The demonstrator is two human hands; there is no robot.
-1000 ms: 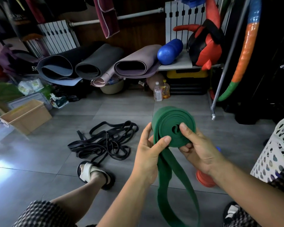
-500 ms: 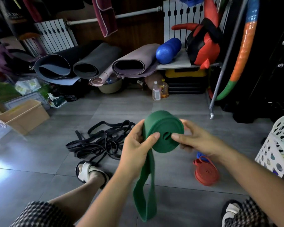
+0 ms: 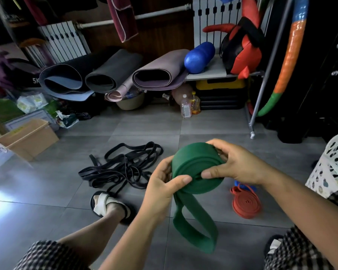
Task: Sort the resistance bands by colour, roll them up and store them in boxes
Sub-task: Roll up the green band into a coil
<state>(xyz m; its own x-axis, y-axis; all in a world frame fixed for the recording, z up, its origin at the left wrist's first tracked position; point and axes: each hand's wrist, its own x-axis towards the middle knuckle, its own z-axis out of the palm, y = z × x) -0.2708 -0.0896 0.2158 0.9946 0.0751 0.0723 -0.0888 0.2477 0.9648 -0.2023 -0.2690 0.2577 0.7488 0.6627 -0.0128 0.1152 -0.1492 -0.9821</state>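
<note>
A wide green resistance band (image 3: 195,162) is wound into a thick roll held in front of me, with a short loop of its loose end hanging below. My left hand (image 3: 162,190) grips the roll's left side, thumb across its face. My right hand (image 3: 236,164) holds the right side, fingers over the top and thumb on the face. A tangle of black bands (image 3: 123,168) lies on the floor to the left. A rolled red band (image 3: 246,203) lies on the floor at the right, with a bit of a blue band (image 3: 237,183) showing behind my right wrist.
A cardboard box (image 3: 25,139) stands on the grey tiles at the left, beside a clear plastic bin (image 3: 0,158). A white perforated basket (image 3: 332,162) is at the right edge. Rolled mats (image 3: 109,75), bottles and a metal rack leg (image 3: 252,131) line the back. My sandalled foot (image 3: 107,205) rests below the black bands.
The green roll has grown as more band was wound on, and its hanging tail is shorter. Both hands turned the roll and shifted lower and to the right.
</note>
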